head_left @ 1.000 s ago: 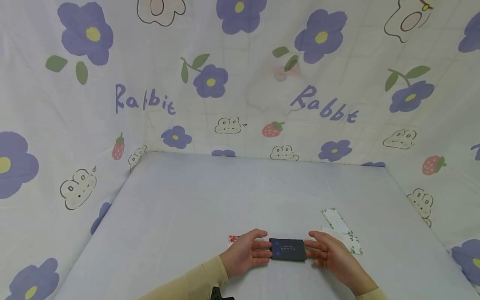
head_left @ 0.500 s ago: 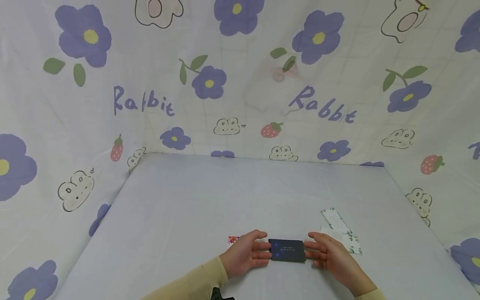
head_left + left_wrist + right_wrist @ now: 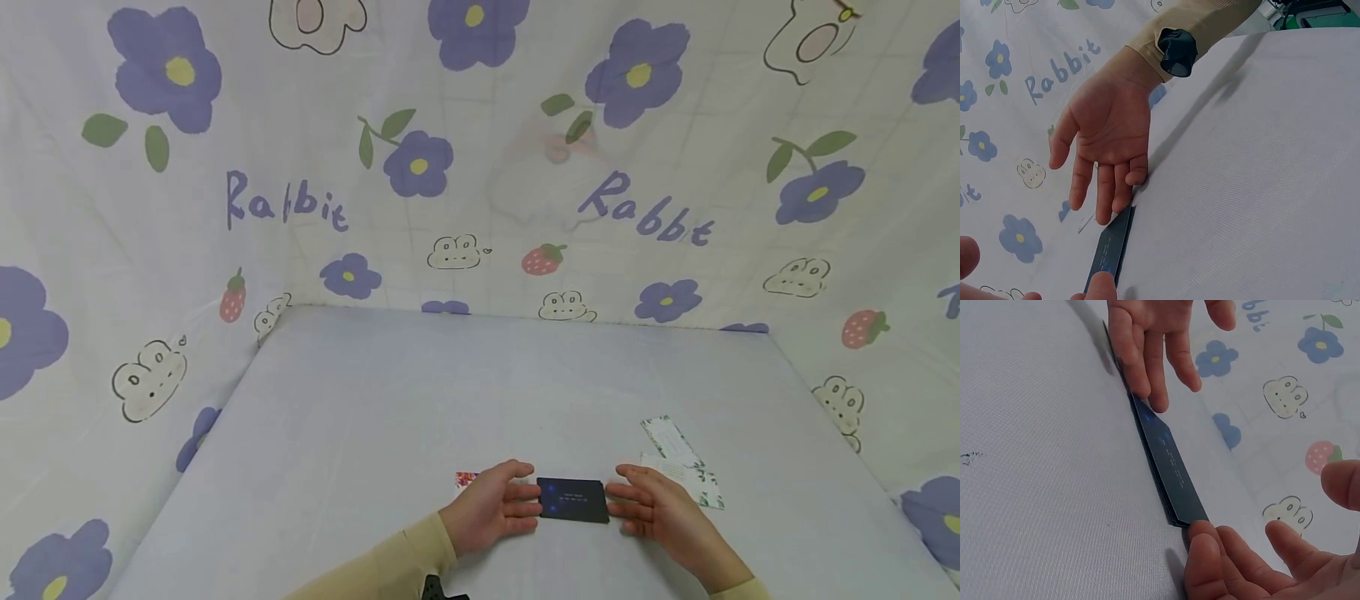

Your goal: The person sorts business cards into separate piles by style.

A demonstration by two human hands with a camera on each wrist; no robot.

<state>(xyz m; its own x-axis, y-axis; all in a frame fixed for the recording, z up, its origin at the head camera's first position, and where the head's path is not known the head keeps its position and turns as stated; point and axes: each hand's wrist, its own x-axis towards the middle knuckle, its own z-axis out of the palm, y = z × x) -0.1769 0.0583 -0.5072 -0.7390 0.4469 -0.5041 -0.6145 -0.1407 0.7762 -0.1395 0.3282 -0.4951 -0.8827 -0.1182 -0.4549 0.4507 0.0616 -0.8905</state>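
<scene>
A thin stack of dark blue cards (image 3: pixel 572 500) lies flat on the pale table (image 3: pixel 420 392), near its front edge. My left hand (image 3: pixel 495 504) touches the stack's left end with straight fingers. My right hand (image 3: pixel 651 507) touches the right end the same way. In the left wrist view the left hand (image 3: pixel 1107 150) is spread, its fingertips at the card edge (image 3: pixel 1110 247). In the right wrist view the dark cards (image 3: pixel 1169 465) run edge-on between the left hand's fingers (image 3: pixel 1147 369) and the right hand's fingertips (image 3: pixel 1210 550).
Two white cards with green leaf print (image 3: pixel 678 462) lie just right of my right hand. A red patterned card (image 3: pixel 467 478) peeks out behind my left hand. A flower-and-rabbit printed cloth (image 3: pixel 480 167) walls the table at the back and both sides.
Almost nothing: the right hand's fingers have closed in a touch to the left against the dark cards' end. The left hand has stayed put.
</scene>
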